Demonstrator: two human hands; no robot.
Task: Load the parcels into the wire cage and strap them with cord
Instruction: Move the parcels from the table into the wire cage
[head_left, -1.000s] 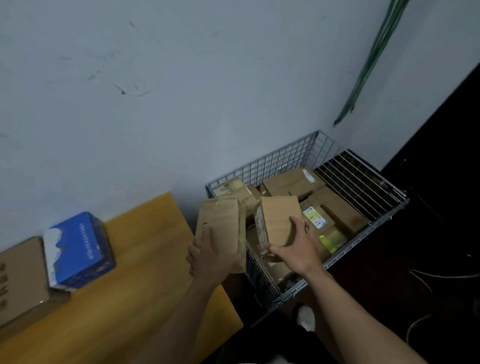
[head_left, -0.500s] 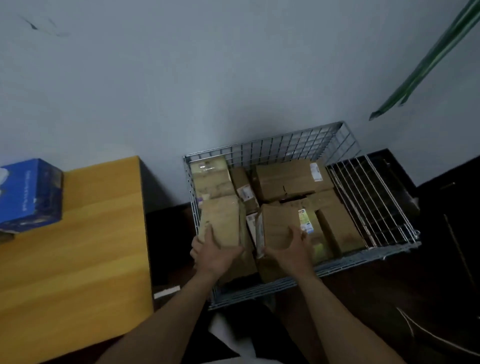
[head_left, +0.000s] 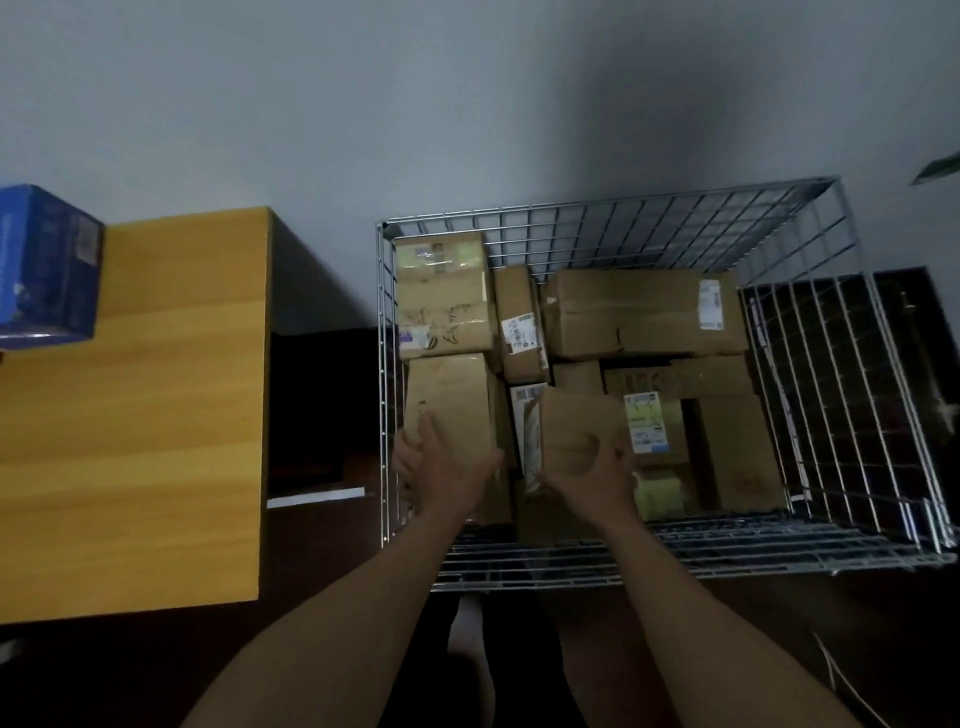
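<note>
Cardboard fills both hands: your left hand (head_left: 441, 470) clasps the near end of a tall brown cardboard parcel (head_left: 452, 400), fingers round its outer edge, thumb on the inner; your right hand (head_left: 592, 475) curls round a squat brown cardboard parcel with a white label strip (head_left: 571, 423). Both stand just inside the near wall of the silver wire cage (head_left: 597, 566). Release unevenly and either could tip into the gap between your hands and wedge crooked. Beyond your hands, packed brown cartons (head_left: 639, 312) leave little slack; forcing may crush corners.
</note>
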